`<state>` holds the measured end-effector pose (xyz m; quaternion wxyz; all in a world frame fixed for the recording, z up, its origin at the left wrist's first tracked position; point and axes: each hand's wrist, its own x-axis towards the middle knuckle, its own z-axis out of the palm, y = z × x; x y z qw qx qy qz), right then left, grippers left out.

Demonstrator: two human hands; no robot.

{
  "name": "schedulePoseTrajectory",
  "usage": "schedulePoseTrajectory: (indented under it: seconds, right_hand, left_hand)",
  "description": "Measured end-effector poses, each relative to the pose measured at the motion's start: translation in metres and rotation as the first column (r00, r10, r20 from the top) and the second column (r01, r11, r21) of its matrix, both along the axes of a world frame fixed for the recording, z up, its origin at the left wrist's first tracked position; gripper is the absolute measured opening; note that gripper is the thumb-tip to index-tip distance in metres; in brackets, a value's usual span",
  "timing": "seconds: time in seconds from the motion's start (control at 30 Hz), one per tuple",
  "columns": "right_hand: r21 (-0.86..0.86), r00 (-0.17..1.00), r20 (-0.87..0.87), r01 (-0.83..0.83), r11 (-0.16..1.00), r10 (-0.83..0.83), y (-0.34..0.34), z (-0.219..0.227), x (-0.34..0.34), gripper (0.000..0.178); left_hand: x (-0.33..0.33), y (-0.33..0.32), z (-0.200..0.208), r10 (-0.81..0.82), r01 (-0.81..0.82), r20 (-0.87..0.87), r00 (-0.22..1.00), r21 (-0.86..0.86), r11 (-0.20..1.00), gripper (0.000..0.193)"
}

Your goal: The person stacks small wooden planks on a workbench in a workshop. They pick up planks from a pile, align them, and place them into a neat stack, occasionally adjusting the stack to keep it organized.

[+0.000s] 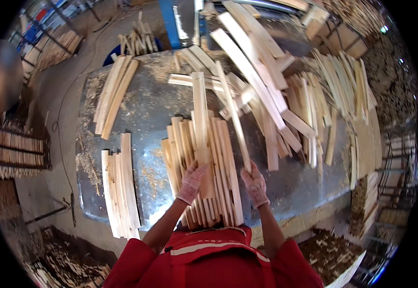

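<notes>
Both of my hands wear pale knitted work gloves. My left hand [192, 182] is closed on the near part of a flat wooden board [200, 110], which points away from me above a row of slats. In my right hand [254, 183] is the near end of a narrow wooden strip [232, 110], slanting away to the left. Beneath the board, a row of wooden slats [228, 168] lies side by side at the table's front edge. The far ends of the board and strip overlap loose boards, so I cannot tell whether they touch them.
Metal-topped table [156, 105] carries scattered wood shavings. Slat bundles [121, 187] lie at left, with more boards [115, 96] behind. A crossed heap of planks [257, 62] and more slats [341, 86] fill the right. A blue post [169, 24] rises beyond; stacked wood [14, 146] stands left.
</notes>
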<state>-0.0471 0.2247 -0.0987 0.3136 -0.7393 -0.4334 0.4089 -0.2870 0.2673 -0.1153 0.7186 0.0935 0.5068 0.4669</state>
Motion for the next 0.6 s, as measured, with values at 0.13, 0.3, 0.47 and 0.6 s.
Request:
schedulePoseTrajectory:
  seconds: [0.13, 0.3, 0.47, 0.6]
  right_hand:
    - [-0.042, 0.984, 0.160, -0.066, 0.997, 0.072, -0.023, -0.009, -0.005, 0.064]
    - [-0.260, 0.818, 0.445, -0.271, 0.927, 0.364, -0.057, -0.051, -0.017, 0.061]
    - [-0.185, 0.843, 0.388, -0.325, 0.927, 0.373, -0.085, -0.040, -0.037, 0.063]
    - [0.001, 0.708, 0.443, -0.614, 0.790, 0.550, -0.083, -0.019, -0.066, 0.070]
  left_hand:
    - [0.069, -0.088, -0.015, -0.238, 0.239, -0.018, 0.971, 0.007, 0.971, 0.046]
    - [0.059, -0.117, -0.051, -0.887, 0.883, 0.017, 0.461, -0.104, 0.457, 0.044]
    - [0.027, -0.083, -0.044, -0.658, 0.760, -0.394, 0.641, 0.206, 0.616, 0.034]
    - [0.029, -0.043, -0.005, -0.220, 0.220, -0.009, 0.975, 0.122, 0.968, 0.034]
